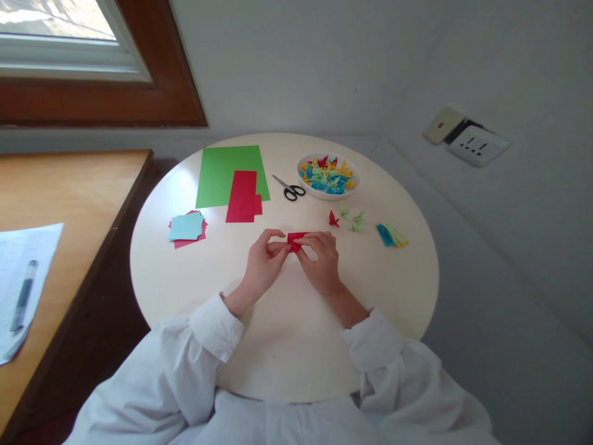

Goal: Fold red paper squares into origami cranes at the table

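Between my two hands, over the middle of the round table, is a small piece of red paper [294, 238]. My left hand [265, 262] pinches its lower left corner between thumb and finger. My right hand [320, 259] grips it from the right, with fingers lying across its top edge and partly covering it. Whether the paper is folded I cannot tell. Just beyond my right hand lie a red folded paper crane [333, 219] and several pale green folded paper pieces [354, 219].
A white bowl [328, 196] of colourful folded paper stands at the back, beside black-handled scissors [291, 190]. Green paper [227, 164], red strips [241, 194] and a stack of small squares [186, 227] lie left. Blue and yellow folded pieces [391, 235] lie right.
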`<action>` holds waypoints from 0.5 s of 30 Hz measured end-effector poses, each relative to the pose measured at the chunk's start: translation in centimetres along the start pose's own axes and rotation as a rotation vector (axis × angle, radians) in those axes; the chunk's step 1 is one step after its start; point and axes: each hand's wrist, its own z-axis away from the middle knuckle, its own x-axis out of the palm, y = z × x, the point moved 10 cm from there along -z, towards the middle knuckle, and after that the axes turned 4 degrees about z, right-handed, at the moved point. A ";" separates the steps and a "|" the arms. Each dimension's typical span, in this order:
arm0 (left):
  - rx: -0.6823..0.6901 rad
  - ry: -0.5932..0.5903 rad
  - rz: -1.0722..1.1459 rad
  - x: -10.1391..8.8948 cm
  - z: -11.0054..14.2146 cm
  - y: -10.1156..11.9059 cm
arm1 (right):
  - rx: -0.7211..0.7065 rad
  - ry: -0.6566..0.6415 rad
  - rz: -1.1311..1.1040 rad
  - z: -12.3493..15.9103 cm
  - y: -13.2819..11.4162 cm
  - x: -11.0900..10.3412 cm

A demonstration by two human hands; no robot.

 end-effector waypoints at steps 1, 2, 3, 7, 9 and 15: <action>0.000 0.000 0.000 0.0 0.0 0.0 | -0.015 0.005 0.006 0.0 -0.1 0.0; -0.001 -0.002 -0.001 0.0 0.0 0.0 | -0.032 0.009 0.014 0.1 -0.2 -0.1; -0.001 -0.003 -0.002 0.0 0.0 0.0 | -0.048 0.011 0.023 0.1 -0.3 -0.1; 0.007 -0.001 0.008 0.1 -0.1 0.0 | -0.070 -0.024 0.054 0.3 -0.2 0.4; 0.014 -0.003 0.016 0.1 -0.1 0.1 | -0.072 -0.041 0.061 0.4 -0.2 0.5; 0.017 -0.019 0.034 0.2 -0.1 0.3 | -0.134 -0.057 0.126 0.5 -0.8 0.6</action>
